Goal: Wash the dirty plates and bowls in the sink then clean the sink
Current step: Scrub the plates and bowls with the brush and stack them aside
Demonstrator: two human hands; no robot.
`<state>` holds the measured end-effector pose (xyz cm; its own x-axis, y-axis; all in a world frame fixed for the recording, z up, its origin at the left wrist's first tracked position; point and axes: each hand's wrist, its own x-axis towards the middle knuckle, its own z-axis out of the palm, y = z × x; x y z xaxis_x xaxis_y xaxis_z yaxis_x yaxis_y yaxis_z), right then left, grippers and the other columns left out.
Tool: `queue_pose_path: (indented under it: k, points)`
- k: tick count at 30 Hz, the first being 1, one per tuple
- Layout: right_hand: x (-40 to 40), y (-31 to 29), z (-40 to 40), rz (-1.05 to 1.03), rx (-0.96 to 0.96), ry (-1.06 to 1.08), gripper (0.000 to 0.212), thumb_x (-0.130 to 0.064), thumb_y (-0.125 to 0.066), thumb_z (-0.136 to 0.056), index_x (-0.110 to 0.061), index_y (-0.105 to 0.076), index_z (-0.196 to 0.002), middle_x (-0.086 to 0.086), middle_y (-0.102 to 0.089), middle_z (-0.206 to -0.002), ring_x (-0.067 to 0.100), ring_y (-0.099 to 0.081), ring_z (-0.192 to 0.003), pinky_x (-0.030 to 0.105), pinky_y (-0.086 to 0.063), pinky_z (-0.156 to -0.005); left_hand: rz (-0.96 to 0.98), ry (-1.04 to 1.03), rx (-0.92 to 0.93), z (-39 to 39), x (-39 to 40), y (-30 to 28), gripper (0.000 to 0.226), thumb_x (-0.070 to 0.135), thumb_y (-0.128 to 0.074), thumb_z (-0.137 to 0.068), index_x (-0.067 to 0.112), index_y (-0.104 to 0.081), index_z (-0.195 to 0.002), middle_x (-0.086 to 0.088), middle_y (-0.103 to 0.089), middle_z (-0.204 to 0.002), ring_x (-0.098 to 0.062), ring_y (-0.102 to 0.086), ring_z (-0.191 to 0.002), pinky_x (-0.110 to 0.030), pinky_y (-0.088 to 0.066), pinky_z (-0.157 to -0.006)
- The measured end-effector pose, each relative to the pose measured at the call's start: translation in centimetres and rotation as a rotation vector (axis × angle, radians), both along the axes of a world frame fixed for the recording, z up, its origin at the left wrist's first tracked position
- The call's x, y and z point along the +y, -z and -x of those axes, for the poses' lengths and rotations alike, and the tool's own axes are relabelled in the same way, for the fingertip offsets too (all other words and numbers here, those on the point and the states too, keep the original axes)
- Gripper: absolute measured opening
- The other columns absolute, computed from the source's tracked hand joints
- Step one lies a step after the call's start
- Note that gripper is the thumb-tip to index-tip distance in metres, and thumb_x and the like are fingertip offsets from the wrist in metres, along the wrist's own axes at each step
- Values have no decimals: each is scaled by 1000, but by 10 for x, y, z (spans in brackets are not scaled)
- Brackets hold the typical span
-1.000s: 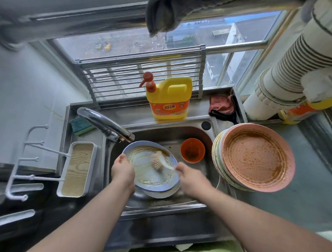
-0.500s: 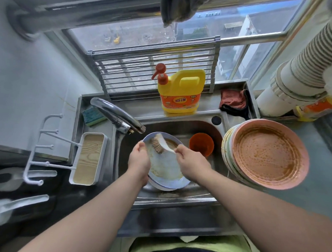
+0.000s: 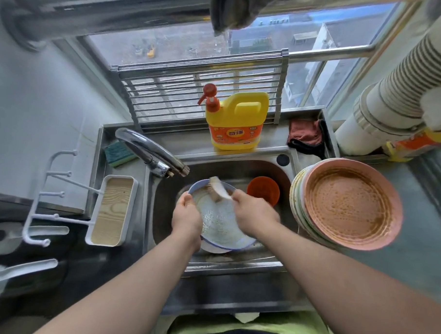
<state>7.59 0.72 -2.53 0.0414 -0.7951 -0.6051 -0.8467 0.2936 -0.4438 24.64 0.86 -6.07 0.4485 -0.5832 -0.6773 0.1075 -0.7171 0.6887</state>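
Centre frame, over the steel sink (image 3: pixel 161 214): left hand (image 3: pixel 186 219) grips the left rim of the blue-rimmed plate (image 3: pixel 219 225), right hand (image 3: pixel 254 213) curled round a scrub brush (image 3: pixel 217 190) at the plate's upper edge; dirty plate stack (image 3: pixel 349 202) at right.

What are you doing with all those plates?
A person is washing dishes at the sink. The left hand holds a blue-rimmed plate tilted over the basin, and the right hand scrubs its top edge with a small brush. Another plate lies under it, and an orange bowl waits behind. A stack of dirty plates sits to the right, and yellow dish soap stands at the back.
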Motion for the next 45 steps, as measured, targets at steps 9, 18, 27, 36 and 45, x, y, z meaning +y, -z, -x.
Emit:
queue_pose_path:
  k: [9, 18, 27, 36, 45]
  points:
    - [74, -11, 36, -117, -37, -153, 12, -48, -36, -107, -39, -44, -107, 6, -70, -104, 35, -66, -97, 44, -55, -77, -71, -15, -201, -47, -15, -2, 49, 55, -30, -111, 28, -56, -141, -11, -64, -123, -33, -61, -112, -51, -53, -101]
    - [-6, -6, -8, 285, 243, -527, 24, -24, -36, -110, -39, -43, -127, 6, -69, -91, 33, -51, -70, 34, -33, -52, -218, 20, 97, -15, 7, -9, 30, 44, -33, -112, 40, -57, -131, -7, -69, -119, -34, -71, -103, -50, -63, -69]
    - [13, 8, 52, 143, 324, -440, 36, -22, -39, -108, -45, -30, -134, 2, -57, -82, 33, -56, -68, 38, -50, -58, -145, 117, -17, -39, -9, -10, 34, 43, -30, -113, 36, -59, -129, -10, -68, -121, -32, -69, -100, -41, -61, -55]
    - [-3, 11, 33, 151, 288, -413, 41, -17, -37, -107, -49, -37, -133, -1, -56, -80, 31, -56, -70, 38, -49, -58, 118, 367, -312, -28, -8, -20, 35, 46, -38, -111, 44, -57, -140, 4, -69, -128, -22, -63, -116, -43, -51, -105]
    - [64, 27, 31, -6, 62, -100, 14, -46, -34, -109, -40, -44, -118, 8, -69, -96, 38, -66, -88, 43, -56, -69, 318, 465, -610, -27, -15, -35, 27, 33, -45, -111, 26, -66, -128, -6, -68, -111, -27, -60, -100, -33, -40, -84]
